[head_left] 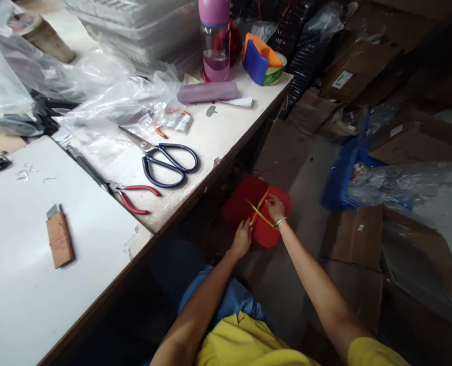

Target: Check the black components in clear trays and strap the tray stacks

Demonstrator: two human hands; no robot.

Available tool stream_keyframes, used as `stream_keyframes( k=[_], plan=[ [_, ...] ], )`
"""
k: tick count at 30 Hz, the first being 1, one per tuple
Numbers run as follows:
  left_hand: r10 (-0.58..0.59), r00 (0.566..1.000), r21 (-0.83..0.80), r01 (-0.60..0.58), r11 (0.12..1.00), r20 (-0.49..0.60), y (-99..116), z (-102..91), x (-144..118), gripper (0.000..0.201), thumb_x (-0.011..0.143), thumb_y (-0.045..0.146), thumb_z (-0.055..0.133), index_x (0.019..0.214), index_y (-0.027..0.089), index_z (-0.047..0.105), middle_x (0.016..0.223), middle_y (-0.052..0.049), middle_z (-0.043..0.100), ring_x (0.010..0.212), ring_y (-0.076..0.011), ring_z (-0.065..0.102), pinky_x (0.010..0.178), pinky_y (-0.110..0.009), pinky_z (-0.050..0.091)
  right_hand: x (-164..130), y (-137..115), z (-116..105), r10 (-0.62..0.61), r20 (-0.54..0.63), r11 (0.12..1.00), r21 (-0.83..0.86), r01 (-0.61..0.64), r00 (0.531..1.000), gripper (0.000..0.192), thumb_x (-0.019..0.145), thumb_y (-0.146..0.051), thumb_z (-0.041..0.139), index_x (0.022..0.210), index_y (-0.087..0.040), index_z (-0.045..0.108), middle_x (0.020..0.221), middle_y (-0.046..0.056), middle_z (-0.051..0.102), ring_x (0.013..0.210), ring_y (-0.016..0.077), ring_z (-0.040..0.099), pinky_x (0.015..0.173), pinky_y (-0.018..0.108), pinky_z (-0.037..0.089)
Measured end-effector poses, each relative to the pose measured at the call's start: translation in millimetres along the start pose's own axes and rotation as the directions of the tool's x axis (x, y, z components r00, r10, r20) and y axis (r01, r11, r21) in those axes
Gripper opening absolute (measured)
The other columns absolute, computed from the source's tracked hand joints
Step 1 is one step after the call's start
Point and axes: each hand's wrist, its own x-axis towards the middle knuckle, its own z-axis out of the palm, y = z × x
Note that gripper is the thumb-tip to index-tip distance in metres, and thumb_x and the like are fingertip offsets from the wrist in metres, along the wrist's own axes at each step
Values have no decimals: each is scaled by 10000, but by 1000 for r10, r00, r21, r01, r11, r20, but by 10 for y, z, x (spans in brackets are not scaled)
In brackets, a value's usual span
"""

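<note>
Both my arms reach down beside the table toward a red container (248, 201) on the floor. My left hand (242, 239) grips the near end of thin yellow strips (260, 211) that cross over the red container. My right hand (275, 207), with a bracelet on its wrist, pinches the same yellow strips at their far end. The strips lie in an X shape between the two hands.
On the white table (27, 284) lie black-handled scissors (167, 157), red-handled pliers (128, 195), a small brown-handled blade (60, 239), clear plastic bags (111, 101), a purple roll (207, 92) and a pink-capped bottle (215, 43). Cardboard boxes (353, 236) and a blue crate (342, 178) crowd the floor.
</note>
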Motion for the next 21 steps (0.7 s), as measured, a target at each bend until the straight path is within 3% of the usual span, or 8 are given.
stream_keyframes(
  k=[5,9,12,16,21],
  plan=[
    [55,998,-111,-52,992,27,71,-95,-50,475,875,146,417,1350,132,424,1358,-135,463,1236,-196,460,1073,-336,349,191,59,62,22,11,996,85,-23,1000,319,899,-332,526,1166,-158,536,1162,85,563,998,198,573,843,414,494],
    [-33,998,-180,23,983,-52,-33,-236,-44,409,906,179,411,1310,152,470,1383,-128,453,1312,-221,370,1108,-424,280,195,293,-141,16,6,990,139,-17,1000,331,901,-330,522,1191,-172,526,1202,89,544,1029,205,559,868,426,484],
    [-135,980,-232,100,968,-143,-166,-334,6,340,914,284,474,1225,157,525,1304,-121,515,1226,-248,461,1033,-500,351,-2,606,-314,21,59,982,186,-32,998,295,901,-335,525,1132,-155,557,1097,72,594,931,175,595,806,386,512],
    [-255,938,-286,184,940,-233,-282,-418,30,305,893,339,526,1126,147,567,1156,-95,585,1045,-220,568,908,-462,458,-400,1014,-424,57,112,969,233,-82,992,268,902,-342,525,1066,-137,575,981,51,618,805,140,609,707,327,532],
    [-303,917,-296,223,929,-261,-239,-501,-130,290,888,327,537,1107,141,568,1096,-83,599,956,-196,594,836,-418,497,-759,1199,-408,5,107,959,280,-35,994,251,891,-336,544,1034,-133,585,964,45,619,800,138,607,701,322,530]
  ],
)
